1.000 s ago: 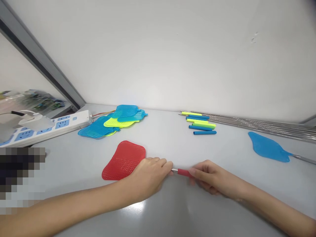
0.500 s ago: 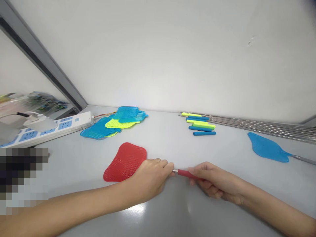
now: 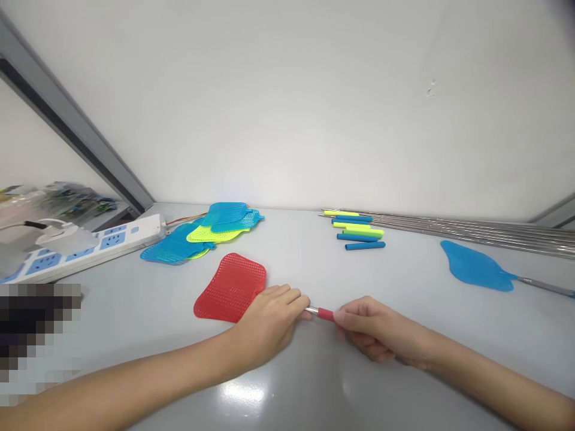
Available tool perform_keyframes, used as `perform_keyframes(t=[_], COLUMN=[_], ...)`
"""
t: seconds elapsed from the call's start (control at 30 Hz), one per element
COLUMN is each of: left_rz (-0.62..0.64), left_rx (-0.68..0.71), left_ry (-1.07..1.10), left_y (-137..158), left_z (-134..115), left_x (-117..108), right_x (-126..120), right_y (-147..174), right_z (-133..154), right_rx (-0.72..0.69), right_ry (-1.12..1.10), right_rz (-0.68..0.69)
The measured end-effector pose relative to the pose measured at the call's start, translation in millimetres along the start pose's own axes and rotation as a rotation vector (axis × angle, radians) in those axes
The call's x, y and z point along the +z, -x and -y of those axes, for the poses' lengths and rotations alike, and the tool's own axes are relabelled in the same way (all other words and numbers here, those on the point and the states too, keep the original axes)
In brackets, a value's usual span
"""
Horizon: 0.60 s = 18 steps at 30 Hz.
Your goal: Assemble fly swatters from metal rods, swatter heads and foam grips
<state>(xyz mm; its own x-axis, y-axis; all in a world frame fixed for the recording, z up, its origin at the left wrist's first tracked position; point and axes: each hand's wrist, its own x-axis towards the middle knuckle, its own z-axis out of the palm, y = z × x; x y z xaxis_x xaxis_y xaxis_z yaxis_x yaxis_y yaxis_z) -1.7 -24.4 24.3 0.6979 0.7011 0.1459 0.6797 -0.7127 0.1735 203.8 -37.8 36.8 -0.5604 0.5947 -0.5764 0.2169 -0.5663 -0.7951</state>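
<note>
A red fly swatter [image 3: 231, 287] has its mesh head toward the left, over the grey table. My left hand [image 3: 274, 317] is closed round its metal rod, close to the head, and hides most of the rod. A short length of bare metal shows between my two hands. At the rod's right end is a red handle sleeve [image 3: 325, 314]. My right hand [image 3: 377, 329] pinches this sleeve between thumb and fingers, covering its right part.
Blue and yellow swatter heads [image 3: 218, 233] are piled at the back left, beside a white power strip [image 3: 103, 242]. Several blue and yellow sleeves [image 3: 359, 230] lie behind my right hand, near long metal rods [image 3: 449, 230]. A blue swatter [image 3: 476, 263] lies at the right.
The red swatter head has turned slightly. My right hand has come a little closer to my left, and less of the red sleeve shows. The whole view has shifted slightly.
</note>
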Motion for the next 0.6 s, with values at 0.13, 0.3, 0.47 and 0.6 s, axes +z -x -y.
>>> perform_keyframes(t=[0.13,0.3,0.47,0.6], left_rz=[-0.09,-0.184,-0.198,-0.147], left_rx=[0.034,0.067,0.028,0.043], left_ry=[-0.03,-0.079,-0.055,-0.025], left_y=[3.2,7.5,9.3,9.9], left_z=[-0.6,-5.3,-8.9,-9.3], left_x=[1.7,1.6,0.9,1.3], right_x=[-1.1,1.3,-2.1,-8.0], right_y=[5.2,7.8,3.2,-0.6], right_z=[5.5,4.9,-4.6,-10.5], right_rx=[0.039,0.136,0.309,0.405], right_ry=[-0.01,-0.164,-0.441,-0.623], right_rz=[0.108,0.26,0.406,0.529])
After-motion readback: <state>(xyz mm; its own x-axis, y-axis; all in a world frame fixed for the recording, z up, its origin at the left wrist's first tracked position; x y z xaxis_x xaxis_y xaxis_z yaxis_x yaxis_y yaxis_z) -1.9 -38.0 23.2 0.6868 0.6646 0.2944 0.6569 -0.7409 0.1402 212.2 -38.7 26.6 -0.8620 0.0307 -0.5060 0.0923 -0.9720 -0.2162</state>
